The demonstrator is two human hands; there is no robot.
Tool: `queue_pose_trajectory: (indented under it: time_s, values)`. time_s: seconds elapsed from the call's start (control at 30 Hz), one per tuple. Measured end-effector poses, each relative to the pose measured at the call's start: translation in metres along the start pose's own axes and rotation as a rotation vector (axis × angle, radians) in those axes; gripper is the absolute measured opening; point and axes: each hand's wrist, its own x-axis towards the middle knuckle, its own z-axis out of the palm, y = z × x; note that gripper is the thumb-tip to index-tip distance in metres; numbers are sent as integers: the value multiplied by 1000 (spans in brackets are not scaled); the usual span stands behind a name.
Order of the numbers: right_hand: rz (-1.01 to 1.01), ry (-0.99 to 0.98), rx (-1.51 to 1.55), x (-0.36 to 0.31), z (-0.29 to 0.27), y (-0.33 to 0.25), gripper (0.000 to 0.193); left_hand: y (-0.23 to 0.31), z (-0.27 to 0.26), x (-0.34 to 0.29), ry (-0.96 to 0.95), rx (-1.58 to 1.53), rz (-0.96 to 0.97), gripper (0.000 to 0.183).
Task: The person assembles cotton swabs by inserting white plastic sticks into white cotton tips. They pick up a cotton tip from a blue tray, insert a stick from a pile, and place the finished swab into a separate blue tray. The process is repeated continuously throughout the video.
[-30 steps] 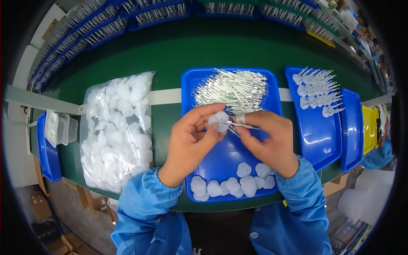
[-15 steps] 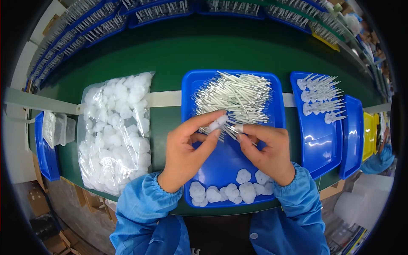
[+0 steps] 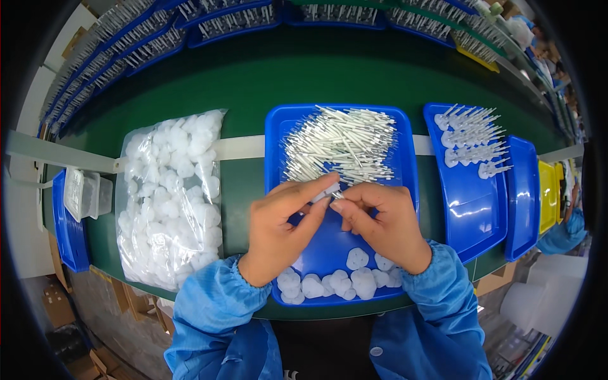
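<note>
Over the middle of a blue tray (image 3: 320, 250), my left hand (image 3: 275, 221) pinches a small white plastic piece (image 3: 329, 189) between thumb and fingertips. Close against it, my right hand (image 3: 389, 221) is closed on a thin rod (image 3: 338, 196) with a shiny metallic end, which meets the white piece; how far it enters is hidden by my fingers. Beyond my hands lies a heap of thin white rods with metal ends (image 3: 342, 142). Along the tray's near edge sit several loose white lobed pieces (image 3: 364, 283).
Left of the tray lies a clear bag of white lobed pieces (image 3: 171, 196). On the right, another blue tray (image 3: 472, 221) holds rows of white pieces with rods standing in them (image 3: 472, 142). Racked blue trays (image 3: 234, 28) full of rods line the table's far side.
My right hand has moved left and brought the metal end of the rod up against the white piece in my left hand. The hands are now nearly touching.
</note>
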Motion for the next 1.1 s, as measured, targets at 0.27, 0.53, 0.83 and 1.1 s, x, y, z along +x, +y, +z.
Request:
queue_pose_trajectory:
  time_s: [0.27,0.53,0.83,1.1]
  values:
    - [-379,142,-548,6,-3,-4,9,8,1,-5,4,192,47,51]
    - [-639,227,-854,7,0,5,10,13,3,-10,-21,235,-16,50]
    - [-483,146,-730,-4,-6,3,19,13,0,-6,-37,43,-76,55]
    - [-279,-53,4,6,-18,13,43,15,-6,-2,-2,186,112,52]
